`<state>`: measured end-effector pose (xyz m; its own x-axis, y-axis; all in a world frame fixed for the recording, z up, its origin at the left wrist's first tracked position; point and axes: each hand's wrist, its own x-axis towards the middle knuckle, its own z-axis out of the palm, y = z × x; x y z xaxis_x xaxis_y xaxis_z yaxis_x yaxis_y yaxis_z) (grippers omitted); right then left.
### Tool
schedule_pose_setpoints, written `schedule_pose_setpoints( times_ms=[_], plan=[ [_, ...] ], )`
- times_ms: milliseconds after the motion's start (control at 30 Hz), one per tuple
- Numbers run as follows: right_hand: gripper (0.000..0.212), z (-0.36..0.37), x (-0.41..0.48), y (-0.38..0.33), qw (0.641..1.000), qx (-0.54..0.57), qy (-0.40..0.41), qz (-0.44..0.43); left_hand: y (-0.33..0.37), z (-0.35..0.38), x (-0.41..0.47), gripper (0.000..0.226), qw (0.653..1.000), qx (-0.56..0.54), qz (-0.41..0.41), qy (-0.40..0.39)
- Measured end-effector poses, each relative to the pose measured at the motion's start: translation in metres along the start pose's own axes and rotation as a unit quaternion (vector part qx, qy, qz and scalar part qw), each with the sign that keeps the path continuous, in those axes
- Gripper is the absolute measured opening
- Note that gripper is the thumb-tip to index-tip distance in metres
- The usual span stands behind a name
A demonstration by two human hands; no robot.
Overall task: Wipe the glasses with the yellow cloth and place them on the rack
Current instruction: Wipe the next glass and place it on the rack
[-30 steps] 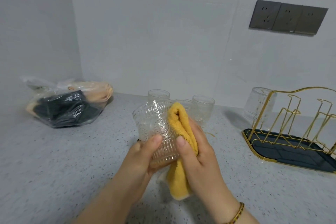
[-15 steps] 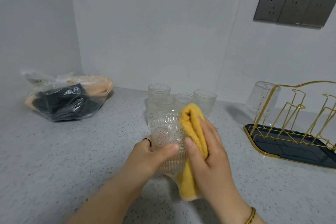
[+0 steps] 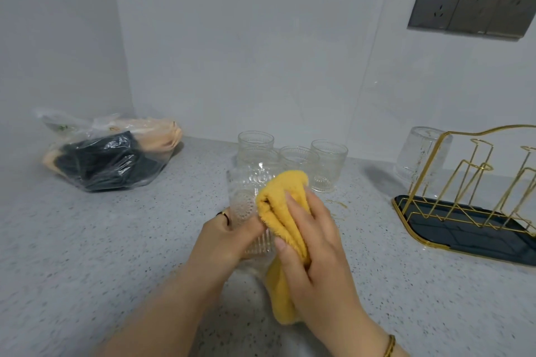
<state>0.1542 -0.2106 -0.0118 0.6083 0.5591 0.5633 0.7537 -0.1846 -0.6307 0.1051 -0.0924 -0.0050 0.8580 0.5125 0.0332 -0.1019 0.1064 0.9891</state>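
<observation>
Okay, we've got the left hand (image 3: 232, 238) curled round the lower part of a patterned glass (image 3: 245, 200), lifted above the speckled tabletop (image 3: 87, 240). Much of that glass is hidden from us: the palm covers its base and the yellow cloth (image 3: 278, 206) covers its right side. Its rim is hard to pick out against the clear glass behind.

The right hand (image 3: 316, 258) lies over the cloth, fingers fairly straight and thumb underneath, pinching the folded cloth against the glass. The cloth's tail hangs below the palm.

Now the count. Behind the hands stands a cluster of upright glasses (image 3: 329, 162) near the wall. We make out four rims, and the two on the left, one behind the other, are partly blocked by the held glass.

One upturned glass (image 3: 417, 153) shows through the wires at the left end of the gold wire rack (image 3: 464, 182); we can't tell whether it sits on a peg. Rack and dark tray (image 3: 470, 232) are cut off at the right edge. That makes six glasses.

Far left we see one clear plastic bag (image 3: 110, 159), its dark and orange contents unidentifiable.
</observation>
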Motion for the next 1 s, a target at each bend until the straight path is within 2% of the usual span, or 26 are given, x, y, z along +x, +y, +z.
schedule_pose_setpoints(
  times_ms=[100, 133, 200, 267, 333, 400, 467, 600, 667, 800, 867, 1000],
  plan=[
    [0.042, -0.011, 0.007, 0.007, 0.998, 0.055, 0.027, 0.007, -0.005, 0.003, -0.001, 0.065, 0.999, -0.003, 0.001, -0.048],
    [0.043, -0.014, 0.010, 0.009, 0.997, 0.079, 0.024, 0.011, -0.006, 0.002, -0.001, 0.068, 0.999, -0.002, 0.003, -0.049],
    [0.050, -0.017, 0.012, 0.011, 0.991, 0.123, -0.006, 0.044, -0.008, 0.001, 0.000, 0.062, 0.999, -0.010, 0.007, -0.042],
    [0.034, -0.017, 0.013, 0.011, 0.979, 0.179, -0.048, 0.089, -0.007, -0.001, 0.002, 0.057, 0.999, -0.041, 0.011, -0.025],
    [0.019, -0.014, 0.011, 0.009, 0.972, 0.196, -0.081, 0.102, -0.005, -0.003, 0.004, 0.066, 0.997, -0.078, 0.025, 0.005],
    [0.020, -0.009, 0.009, 0.007, 0.973, 0.191, -0.096, 0.088, -0.002, -0.004, 0.005, 0.076, 0.992, -0.111, 0.042, 0.046],
    [0.031, -0.004, 0.007, 0.005, 0.975, 0.190, -0.087, 0.081, 0.000, -0.003, 0.005, 0.078, 0.988, -0.127, 0.050, 0.075],
    [0.054, 0.000, 0.006, 0.008, 0.983, 0.158, -0.045, 0.084, -0.001, 0.001, 0.002, 0.089, 0.995, -0.058, 0.024, 0.083],
    [0.052, 0.000, 0.006, 0.008, 0.988, 0.120, -0.047, 0.083, -0.004, 0.001, 0.003, 0.084, 0.998, -0.025, -0.003, 0.060],
    [0.057, 0.001, 0.005, 0.012, 0.991, 0.038, -0.100, 0.080, -0.010, 0.004, 0.007, 0.070, 0.996, -0.058, -0.063, 0.032],
    [0.055, 0.001, 0.004, 0.012, 0.992, 0.017, -0.105, 0.070, -0.008, 0.006, 0.004, 0.062, 0.997, -0.052, -0.053, 0.017],
    [0.049, 0.000, 0.005, 0.012, 0.995, 0.006, -0.086, 0.044, -0.007, 0.004, 0.000, 0.076, 0.998, -0.059, -0.008, 0.026]
  ],
)
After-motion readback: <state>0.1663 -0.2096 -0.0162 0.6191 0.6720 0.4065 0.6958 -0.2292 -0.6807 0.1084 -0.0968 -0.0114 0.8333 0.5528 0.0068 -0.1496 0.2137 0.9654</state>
